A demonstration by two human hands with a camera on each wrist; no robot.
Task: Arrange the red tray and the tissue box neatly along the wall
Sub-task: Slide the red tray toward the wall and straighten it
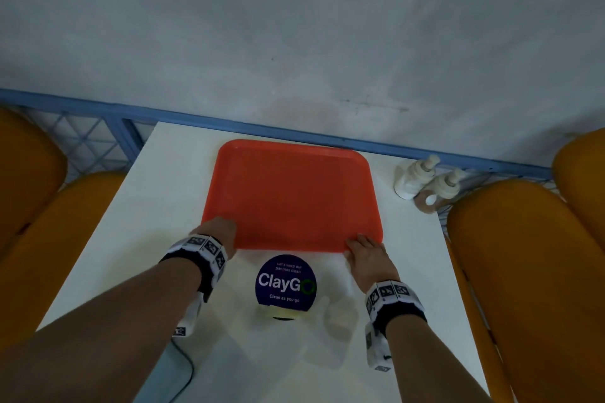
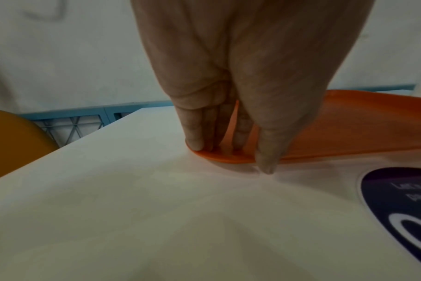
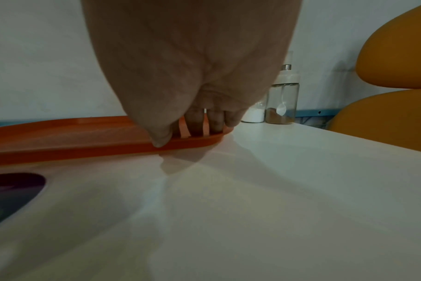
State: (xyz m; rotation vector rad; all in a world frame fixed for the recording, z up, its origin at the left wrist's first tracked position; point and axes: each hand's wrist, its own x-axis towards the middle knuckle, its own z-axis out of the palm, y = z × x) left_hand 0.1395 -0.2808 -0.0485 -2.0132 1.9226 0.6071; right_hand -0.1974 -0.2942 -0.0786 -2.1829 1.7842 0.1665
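The red tray (image 1: 291, 193) lies flat on the white table (image 1: 170, 193), its far edge close to the grey wall (image 1: 294, 26). My left hand (image 1: 217, 232) is at the tray's near left corner. In the left wrist view, straight fingers (image 2: 195, 140) press on the tray's rim (image 2: 219, 156) and the thumb stands against its outer edge, the left hand (image 2: 231, 157) spanning that corner. My right hand (image 1: 363, 249) lies on the near right corner. In the right wrist view the right hand (image 3: 187, 136) sits on the tray (image 3: 72, 133) with fingers on the rim and thumb at the edge. No tissue box is in view.
Two condiment bottles (image 1: 422, 183) stand by the wall at the table's far right corner, also visible as bottles (image 3: 280, 102) beyond the tray. A round blue "ClayGo" sticker (image 1: 285, 283) lies just in front of the tray. Orange chairs (image 1: 523, 271) flank both sides.
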